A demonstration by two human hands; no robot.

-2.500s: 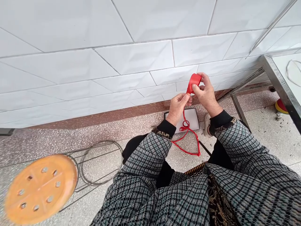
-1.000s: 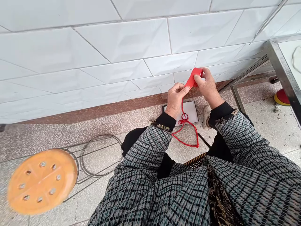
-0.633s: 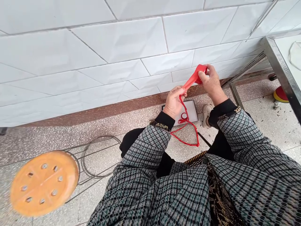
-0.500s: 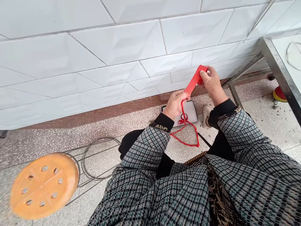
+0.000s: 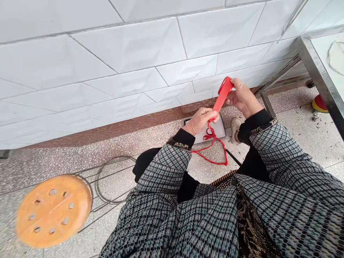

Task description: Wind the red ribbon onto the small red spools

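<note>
A wide, flat red ribbon [image 5: 223,95] is stretched slantwise between my two hands in front of the wall. My left hand [image 5: 201,121] pinches its lower end with closed fingers. At the upper end, where the ribbon folds or coils over, my right hand [image 5: 244,97] grips its edge between thumb and fingers. From my left fingers hangs a narrow red strand that runs into a small bow [image 5: 209,136] and a wide loop of twisted red cord [image 5: 226,163]. Behind these, a white board with a dark edge [image 5: 220,129] lies on the floor.
To the left stands a stool with a round orange seat [image 5: 56,211] with holes and thin metal legs. A metal-framed table [image 5: 317,71] rises at the right, with a red and yellow object [image 5: 319,104] beneath it. White wall tiles [image 5: 134,46] are straight ahead.
My right hand has turned, its fingers opening somewhat below the ribbon, and the coiled part now shows on the ribbon's left side. My left hand keeps its pinch, slightly lower.
</note>
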